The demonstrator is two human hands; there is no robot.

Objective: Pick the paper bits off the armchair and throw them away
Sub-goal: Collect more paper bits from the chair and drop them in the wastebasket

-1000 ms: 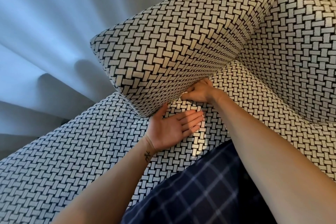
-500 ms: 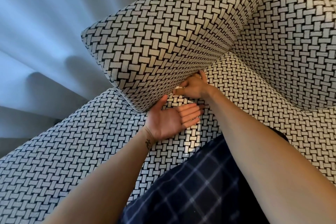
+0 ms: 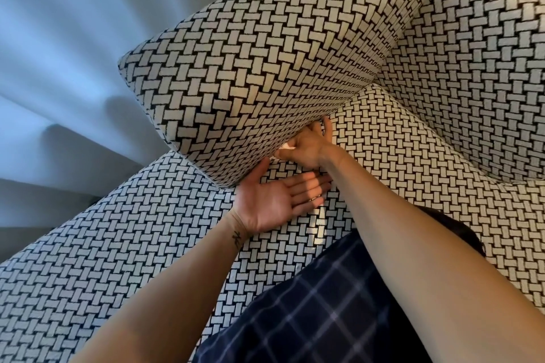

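While the right hand (image 3: 306,150) digs at the crease under the raised seat cushion (image 3: 265,67), its fingers are curled shut around small white crumpled paper bits (image 3: 285,149), which peek out just beside the thumb, on the side toward the cushion's lower edge. Directly below those pinching fingers, almost touching the right wrist, lies the left hand (image 3: 277,203), palm up, fingers flat and spread together like a tray, holding nothing that can be seen. So the coming move, as I judge it, is short: the scraps need only travel downward and slightly toward the body from the right fingertips to the waiting left palm. That palm is the nearer landing spot by far; no bin is in view. Paper looks thin, soft and light, easily dropped. Black-and-white basket-weave upholstered armchair (image 3: 103,244) fabric is coarse and nubbly; white scraps hide against its pale blocks, so more may be tucked in the seam
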